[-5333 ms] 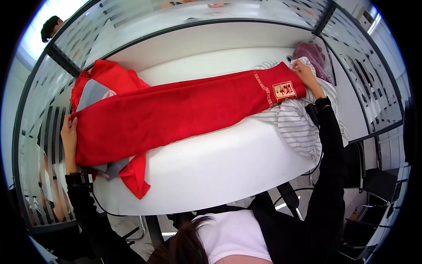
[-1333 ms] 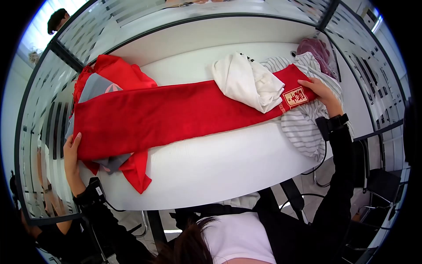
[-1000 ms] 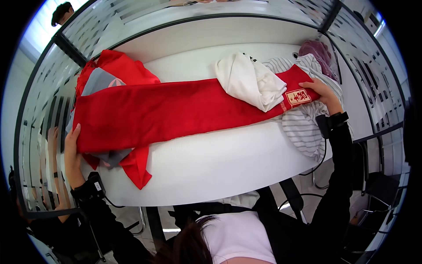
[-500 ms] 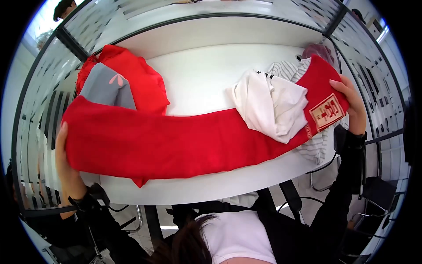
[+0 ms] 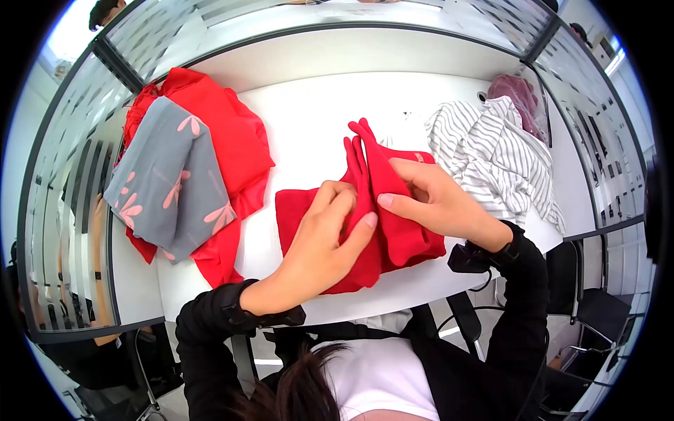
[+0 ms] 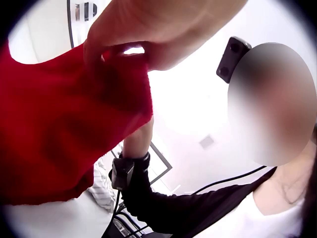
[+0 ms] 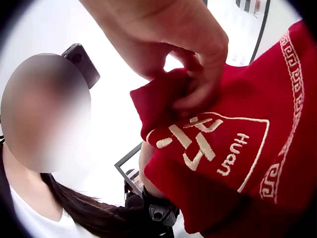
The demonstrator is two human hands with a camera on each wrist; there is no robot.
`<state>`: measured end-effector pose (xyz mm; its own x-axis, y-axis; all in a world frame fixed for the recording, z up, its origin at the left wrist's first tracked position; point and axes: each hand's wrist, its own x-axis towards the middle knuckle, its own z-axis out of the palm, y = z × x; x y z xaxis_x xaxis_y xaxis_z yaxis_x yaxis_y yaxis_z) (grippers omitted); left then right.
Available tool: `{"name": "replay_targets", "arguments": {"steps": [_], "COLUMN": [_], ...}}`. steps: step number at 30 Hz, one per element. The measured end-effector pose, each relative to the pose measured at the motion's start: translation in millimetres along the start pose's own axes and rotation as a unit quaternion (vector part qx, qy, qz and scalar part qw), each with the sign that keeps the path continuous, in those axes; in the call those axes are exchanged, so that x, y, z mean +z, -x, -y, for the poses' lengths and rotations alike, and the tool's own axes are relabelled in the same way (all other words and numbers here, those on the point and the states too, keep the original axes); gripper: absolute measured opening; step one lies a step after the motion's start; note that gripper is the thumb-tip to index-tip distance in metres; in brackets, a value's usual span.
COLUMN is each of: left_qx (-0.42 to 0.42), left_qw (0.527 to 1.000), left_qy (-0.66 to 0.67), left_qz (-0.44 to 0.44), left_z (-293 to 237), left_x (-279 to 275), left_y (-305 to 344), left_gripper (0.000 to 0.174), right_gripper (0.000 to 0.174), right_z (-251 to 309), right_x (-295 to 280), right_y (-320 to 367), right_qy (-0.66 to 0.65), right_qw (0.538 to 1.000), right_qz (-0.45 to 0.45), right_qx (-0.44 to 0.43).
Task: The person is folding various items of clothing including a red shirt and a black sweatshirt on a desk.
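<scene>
A long red towel [image 5: 407, 242] stands doubled up in the middle of the white table [image 5: 330, 98], its two ends raised close together. My left hand [image 5: 319, 242] pinches one end; in the left wrist view, thumb and fingers grip the top edge of the towel [image 6: 54, 124], which hangs below. My right hand [image 5: 446, 203] pinches the other end. In the right wrist view its fingers close on a corner of the towel [image 7: 247, 94], beside pale embroidery [image 7: 198, 144] reading "Huan" and a key-pattern border [image 7: 294, 69]. The lower folds sit near the table's front.
At the left lie a grey cloth with pink flowers [image 5: 172, 179] and a bright red cloth [image 5: 239, 133]. A grey-striped white cloth [image 5: 484, 154] is heaped at the right, with a plum-coloured bundle in clear plastic [image 5: 516, 98] behind it. Patterned panels [image 5: 583, 126] enclose the table.
The towel was stretched flat across the table, a hand at each end. Both hands have come inward, folding its ends together. The white cloth bunched on it is now off it, behind.
</scene>
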<state>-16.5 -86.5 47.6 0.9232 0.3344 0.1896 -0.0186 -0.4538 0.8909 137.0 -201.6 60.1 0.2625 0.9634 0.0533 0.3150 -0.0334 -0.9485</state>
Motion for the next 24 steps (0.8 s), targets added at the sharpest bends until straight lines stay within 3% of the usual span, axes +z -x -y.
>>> {"name": "replay_targets", "arguments": {"steps": [3, 4, 6, 7, 8, 9, 10, 11, 13, 14, 15, 18, 19, 21, 24], "left_qx": [-0.01, 0.022, -0.196, -0.197, -0.103, -0.071, -0.132, -0.108, -0.076, -0.049, -0.02, 0.016, 0.03, 0.054, 0.094], "left_qw": [0.999, 0.997, 0.96, 0.934, 0.97, 0.929, 0.847, 0.865, 0.865, 0.85, 0.833, 0.845, 0.844, 0.837, 0.82], "left_qy": [0.003, 0.029, 0.141, 0.192, 0.096, 0.22, 0.353, 0.312, 0.281, 0.285, 0.289, 0.333, 0.305, 0.247, 0.317], "left_qz": [-0.039, -0.067, -0.139, -0.227, -0.199, -0.288, -0.374, -0.379, -0.408, -0.439, -0.47, -0.417, -0.441, -0.485, -0.468], "left_z": [7, 10, 5, 10, 20, 22, 11, 9, 25, 47, 49, 52, 44, 29, 52], "left_x": [-13, -22, -54, -72, -103, -120, -144, -169, -226, -259, -268, -270, -257, -228, -240], "left_y": [1, -2, 9, 13, 22, 22, 13, 15, 26, 36, 38, 49, 47, 43, 60], "left_gripper": [0.025, 0.027, 0.04, 0.044, 0.043, 0.038, 0.035, 0.035, 0.038, 0.04, 0.042, 0.048, 0.051, 0.057, 0.057], "right_gripper": [0.023, 0.026, 0.025, 0.028, 0.029, 0.027, 0.025, 0.022, 0.022, 0.028, 0.034, 0.047, 0.059, 0.062, 0.065], "right_z": [-8, 0, 16, 21, 28, 17, 6, 20, 10, -4, 0, 1, -5, -6, -9], "right_x": [-15, -25, -51, -68, -89, -125, -161, -180, -221, -252, -255, -248, -249, -245, -232], "right_y": [4, 6, 11, 15, 19, 28, 38, 48, 67, 78, 75, 66, 66, 68, 71], "right_qy": [0.106, 0.075, 0.012, -0.003, 0.015, -0.036, -0.086, -0.188, -0.164, -0.189, -0.215, -0.232, -0.204, -0.216, -0.262], "right_qw": [0.994, 0.997, 0.994, 0.983, 0.968, 0.967, 0.962, 0.955, 0.958, 0.945, 0.932, 0.912, 0.919, 0.949, 0.921], "right_qz": [-0.014, -0.011, -0.041, -0.117, -0.196, -0.228, -0.254, -0.22, -0.222, -0.25, -0.277, -0.326, -0.317, -0.18, -0.225], "right_qx": [0.005, 0.031, 0.104, 0.142, 0.158, 0.108, 0.054, 0.067, -0.081, -0.088, -0.096, -0.092, -0.115, -0.141, -0.182]}}
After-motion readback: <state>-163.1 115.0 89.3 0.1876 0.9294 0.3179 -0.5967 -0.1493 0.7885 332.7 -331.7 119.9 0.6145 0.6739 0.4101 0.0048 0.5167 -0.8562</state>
